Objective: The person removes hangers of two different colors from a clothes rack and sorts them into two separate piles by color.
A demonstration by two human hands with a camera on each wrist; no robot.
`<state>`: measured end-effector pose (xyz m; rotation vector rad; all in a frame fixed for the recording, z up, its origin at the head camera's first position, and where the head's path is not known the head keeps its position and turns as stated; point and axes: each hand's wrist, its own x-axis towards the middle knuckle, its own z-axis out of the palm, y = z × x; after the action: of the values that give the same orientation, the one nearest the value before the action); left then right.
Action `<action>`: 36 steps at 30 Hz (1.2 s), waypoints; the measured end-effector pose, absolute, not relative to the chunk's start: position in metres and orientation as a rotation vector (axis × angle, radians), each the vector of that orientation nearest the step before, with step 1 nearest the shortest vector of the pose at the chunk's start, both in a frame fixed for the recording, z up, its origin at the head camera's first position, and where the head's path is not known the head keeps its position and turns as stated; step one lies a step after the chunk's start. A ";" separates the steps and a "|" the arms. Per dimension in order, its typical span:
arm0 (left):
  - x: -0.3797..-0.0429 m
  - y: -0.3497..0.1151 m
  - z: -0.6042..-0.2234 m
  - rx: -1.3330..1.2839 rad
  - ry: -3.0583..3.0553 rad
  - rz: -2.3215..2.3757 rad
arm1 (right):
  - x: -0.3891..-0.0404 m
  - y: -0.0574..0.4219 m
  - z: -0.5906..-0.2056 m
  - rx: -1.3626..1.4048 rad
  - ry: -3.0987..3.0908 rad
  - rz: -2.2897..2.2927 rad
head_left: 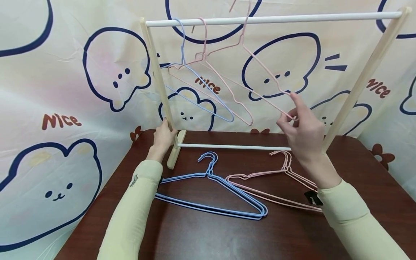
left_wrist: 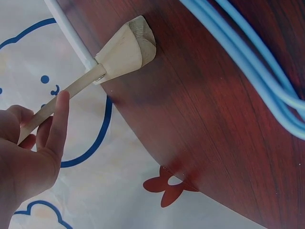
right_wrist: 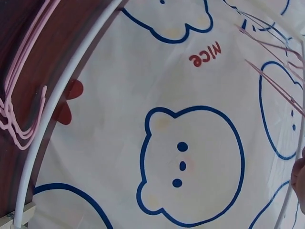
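In the head view, my left hand [head_left: 164,139] grips the left wooden post [head_left: 156,68] of a hanging rack, low down near its foot. The left wrist view shows the fingers and thumb round that post [left_wrist: 45,112]. On the right, my right hand [head_left: 305,133] pinches the right end of a pink clothes hanger [head_left: 261,66]. Its hook reaches above the white top rail [head_left: 292,17]; I cannot tell whether it rests there. A blue hanger [head_left: 183,43] and another pink hanger [head_left: 205,43] hang further left on the rail. Only part of the right hand [right_wrist: 299,181] shows in the right wrist view.
Several blue hangers [head_left: 209,171] lie stacked on the dark wooden table [head_left: 208,238]. Beside them, to the right, lie pink hangers [head_left: 286,168], partly behind my right forearm. A white lower bar [head_left: 234,146] joins the rack's posts. Behind stands a patterned cloth backdrop [head_left: 107,72].
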<state>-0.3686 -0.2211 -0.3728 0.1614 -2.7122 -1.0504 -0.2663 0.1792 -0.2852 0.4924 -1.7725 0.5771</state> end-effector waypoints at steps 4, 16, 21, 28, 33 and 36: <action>-0.369 -0.220 -0.372 0.163 -2.709 -1.058 | -0.261 0.188 -0.283 0.425 -1.756 0.707; -0.370 -0.221 -0.373 0.169 -2.718 -1.058 | -0.240 0.213 -0.292 0.358 -1.712 0.896; -0.370 -0.221 -0.372 0.163 -2.716 -1.061 | -0.225 0.227 -0.295 0.329 -1.733 0.977; -0.368 -0.221 -0.371 0.162 -2.719 -1.059 | -0.207 0.247 -0.304 0.264 -1.750 1.072; -0.368 -0.222 -0.372 0.154 -2.717 -1.061 | -0.198 0.260 -0.312 0.238 -1.729 1.075; -0.368 -0.222 -0.372 0.152 -2.717 -1.060 | -0.193 0.266 -0.316 0.248 -1.724 1.091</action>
<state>-0.3681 -0.2215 -0.3724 0.1524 -2.7172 -1.0601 -0.1934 0.2657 -0.3162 0.2479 -1.7242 1.0911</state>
